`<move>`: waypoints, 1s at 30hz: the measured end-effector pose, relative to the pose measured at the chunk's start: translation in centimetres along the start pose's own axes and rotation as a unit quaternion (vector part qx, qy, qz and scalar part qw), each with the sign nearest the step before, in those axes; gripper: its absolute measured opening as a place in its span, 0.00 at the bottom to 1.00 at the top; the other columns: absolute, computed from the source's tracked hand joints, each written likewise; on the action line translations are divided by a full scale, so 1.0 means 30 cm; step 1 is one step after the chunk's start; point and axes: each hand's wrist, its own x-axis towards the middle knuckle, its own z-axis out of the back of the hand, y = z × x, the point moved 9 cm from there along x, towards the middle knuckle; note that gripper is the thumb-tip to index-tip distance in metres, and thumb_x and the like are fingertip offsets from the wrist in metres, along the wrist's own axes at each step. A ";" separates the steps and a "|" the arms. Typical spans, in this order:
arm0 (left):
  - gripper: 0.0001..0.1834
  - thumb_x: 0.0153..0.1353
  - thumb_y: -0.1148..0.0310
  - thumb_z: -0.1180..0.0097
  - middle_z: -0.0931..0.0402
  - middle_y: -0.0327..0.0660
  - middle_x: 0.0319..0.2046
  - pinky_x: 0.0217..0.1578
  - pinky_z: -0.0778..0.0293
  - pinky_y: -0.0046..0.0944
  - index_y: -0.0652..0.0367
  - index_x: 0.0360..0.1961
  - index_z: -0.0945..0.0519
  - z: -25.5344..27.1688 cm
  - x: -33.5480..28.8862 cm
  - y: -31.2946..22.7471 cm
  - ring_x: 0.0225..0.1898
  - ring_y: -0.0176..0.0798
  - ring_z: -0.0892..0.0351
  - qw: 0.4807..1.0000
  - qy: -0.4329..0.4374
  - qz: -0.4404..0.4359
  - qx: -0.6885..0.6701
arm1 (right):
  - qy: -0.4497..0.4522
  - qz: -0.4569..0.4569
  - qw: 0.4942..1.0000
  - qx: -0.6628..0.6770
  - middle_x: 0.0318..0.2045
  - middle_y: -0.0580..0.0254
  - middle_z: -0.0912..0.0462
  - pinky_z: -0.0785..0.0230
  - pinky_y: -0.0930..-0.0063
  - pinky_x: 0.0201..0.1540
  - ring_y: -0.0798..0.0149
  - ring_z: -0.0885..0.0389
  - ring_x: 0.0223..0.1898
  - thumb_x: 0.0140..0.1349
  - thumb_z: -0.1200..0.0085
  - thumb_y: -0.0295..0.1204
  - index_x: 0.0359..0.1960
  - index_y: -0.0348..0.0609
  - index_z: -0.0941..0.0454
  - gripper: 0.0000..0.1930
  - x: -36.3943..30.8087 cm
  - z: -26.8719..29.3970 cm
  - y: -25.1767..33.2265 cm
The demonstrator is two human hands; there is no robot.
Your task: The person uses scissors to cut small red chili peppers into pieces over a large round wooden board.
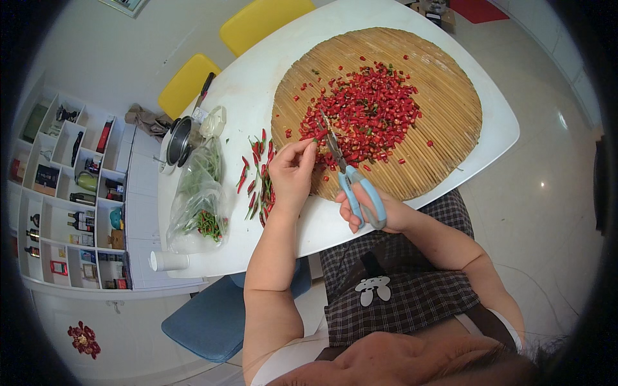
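My left hand (291,175) is closed in a pinch on a red chili pepper (320,134) at the near left edge of a round slatted wooden board (450,96). In my right hand (386,211) are scissors (353,179) with light blue handles, fingers through the loops. The blades point away from me and reach the pepper; how far apart they are is hard to make out. Beyond them, a heap of cut red chili pieces (373,106) spreads over the board. Whole red chilies (255,183) with green stems lie beside my left forearm.
The board lies on a white table (508,125). At its left are a clear plastic bag (199,186) with greens, a black pot (179,139), a knife (205,89) and a white cup (168,260). Yellow chairs (261,24) stand along the far side, a blue chair (209,318) nearer me.
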 end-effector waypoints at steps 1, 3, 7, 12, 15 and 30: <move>0.06 0.54 0.76 0.43 0.27 0.35 0.23 0.23 0.37 0.23 0.66 0.32 0.20 0.001 0.000 0.002 0.22 0.23 0.33 1.000 0.000 -0.001 0.000 | -0.002 -0.003 1.000 -0.009 0.27 0.62 0.29 0.32 0.76 0.29 0.71 0.29 0.24 0.66 0.64 0.45 0.44 0.38 0.36 0.20 -0.002 -0.002 0.000; 0.06 0.54 0.76 0.43 0.27 0.35 0.23 0.23 0.37 0.23 0.66 0.32 0.20 0.002 0.000 0.000 0.22 0.23 0.33 1.000 0.002 -0.004 0.006 | -0.005 -0.009 1.000 -0.026 0.25 0.63 0.31 0.33 0.76 0.29 0.73 0.31 0.23 0.67 0.69 0.47 0.44 0.39 0.36 0.21 -0.004 -0.006 -0.001; 0.06 0.54 0.75 0.43 0.27 0.35 0.23 0.23 0.37 0.23 0.66 0.33 0.20 0.007 0.002 0.001 0.22 0.23 0.33 1.000 0.002 -0.003 0.023 | -0.027 -0.024 0.999 -0.019 0.23 0.65 0.30 0.33 0.77 0.26 0.71 0.30 0.21 0.65 0.61 0.43 0.40 0.41 0.35 0.17 -0.006 -0.005 0.000; 0.06 0.54 0.75 0.43 0.27 0.34 0.23 0.22 0.38 0.22 0.66 0.33 0.20 0.019 0.005 0.024 0.22 0.22 0.34 0.999 -0.021 0.024 -0.005 | -0.018 -0.030 0.998 -0.046 0.24 0.64 0.30 0.32 0.77 0.26 0.71 0.29 0.22 0.65 0.60 0.41 0.40 0.41 0.34 0.15 -0.004 -0.001 -0.002; 0.06 0.54 0.75 0.43 0.27 0.34 0.23 0.22 0.38 0.22 0.66 0.33 0.20 0.023 0.004 0.053 0.22 0.21 0.34 0.998 -0.031 0.038 -0.038 | -0.005 0.005 1.000 -0.015 0.26 0.62 0.29 0.31 0.76 0.29 0.70 0.28 0.23 0.65 0.60 0.40 0.43 0.41 0.34 0.15 -0.002 -0.001 0.001; 0.06 0.54 0.76 0.43 0.27 0.34 0.23 0.23 0.37 0.23 0.67 0.33 0.20 0.000 0.003 0.023 0.22 0.23 0.34 1.000 -0.003 0.017 -0.005 | -0.014 -0.037 0.999 0.001 0.25 0.63 0.29 0.33 0.77 0.27 0.71 0.29 0.21 0.64 0.60 0.41 0.42 0.38 0.35 0.17 -0.001 -0.006 -0.007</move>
